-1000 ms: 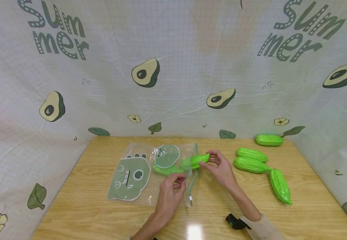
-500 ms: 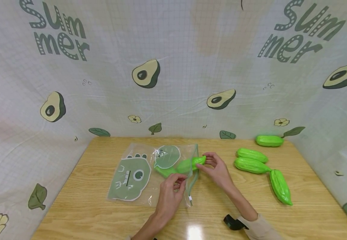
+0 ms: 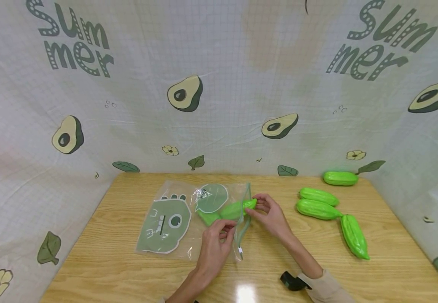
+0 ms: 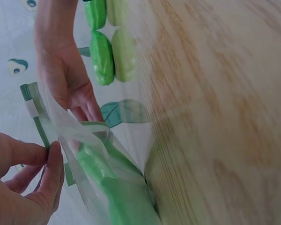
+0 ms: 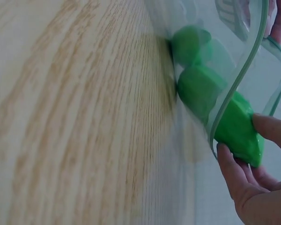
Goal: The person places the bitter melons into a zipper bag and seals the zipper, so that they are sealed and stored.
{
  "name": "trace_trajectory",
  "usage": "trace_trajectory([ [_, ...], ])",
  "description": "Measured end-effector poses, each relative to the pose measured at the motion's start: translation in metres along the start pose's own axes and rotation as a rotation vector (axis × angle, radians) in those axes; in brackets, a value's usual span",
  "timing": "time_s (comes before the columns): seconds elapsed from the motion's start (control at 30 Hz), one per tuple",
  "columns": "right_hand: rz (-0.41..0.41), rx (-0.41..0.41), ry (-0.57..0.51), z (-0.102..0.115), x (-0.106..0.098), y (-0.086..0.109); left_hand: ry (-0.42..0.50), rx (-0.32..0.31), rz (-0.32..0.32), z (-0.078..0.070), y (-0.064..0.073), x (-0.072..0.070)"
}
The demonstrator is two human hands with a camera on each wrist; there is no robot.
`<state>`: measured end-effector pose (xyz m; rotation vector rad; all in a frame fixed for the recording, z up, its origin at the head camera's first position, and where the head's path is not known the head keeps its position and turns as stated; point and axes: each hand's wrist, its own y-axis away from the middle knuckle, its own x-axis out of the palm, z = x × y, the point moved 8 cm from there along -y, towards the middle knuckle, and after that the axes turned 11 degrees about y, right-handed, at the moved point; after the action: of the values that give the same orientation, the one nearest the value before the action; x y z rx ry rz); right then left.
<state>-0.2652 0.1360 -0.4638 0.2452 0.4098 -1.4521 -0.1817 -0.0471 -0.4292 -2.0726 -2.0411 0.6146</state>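
Note:
A clear zip bag (image 3: 194, 242) with green monster prints lies flat, its mouth towards the right. My left hand (image 3: 215, 244) pinches the upper film at the mouth, lifting it near the zip strip and white slider (image 4: 32, 108). My right hand (image 3: 273, 219) holds the pointed end of a bright green, ridged gourd (image 5: 239, 126) between thumb and fingers. Most of that gourd is inside the bag; only its tip sticks out past the green zip edge. Another green gourd (image 3: 208, 216) lies deeper in the bag, partly hidden by the print and film.
On the right of the wooden table (image 3: 279, 261) lie several more green gourds, including one pointing forward (image 3: 354, 235) and one at the back edge (image 3: 340, 178). A printed cloth (image 3: 226, 139) hangs behind the table and along its sides.
My right hand has moved left, sliding the gourd further into the bag; less of it shows outside the mouth. My left hand has stayed in place on the bag.

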Motion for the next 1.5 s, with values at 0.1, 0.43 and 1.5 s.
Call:
trace_trajectory([
  [0.1, 0.014, -0.012, 0.004, -0.001, 0.002, 0.0, 0.003, -0.004, 0.004, 0.0, 0.0, 0.0],
  [0.43, 0.068, -0.046, 0.011, -0.001, 0.008, -0.001, -0.011, -0.004, 0.012, 0.0, -0.001, 0.001],
  [1.5, 0.114, -0.162, 0.084, 0.011, 0.027, -0.005, -0.008, 0.019, 0.026, -0.001, 0.002, 0.001],
])
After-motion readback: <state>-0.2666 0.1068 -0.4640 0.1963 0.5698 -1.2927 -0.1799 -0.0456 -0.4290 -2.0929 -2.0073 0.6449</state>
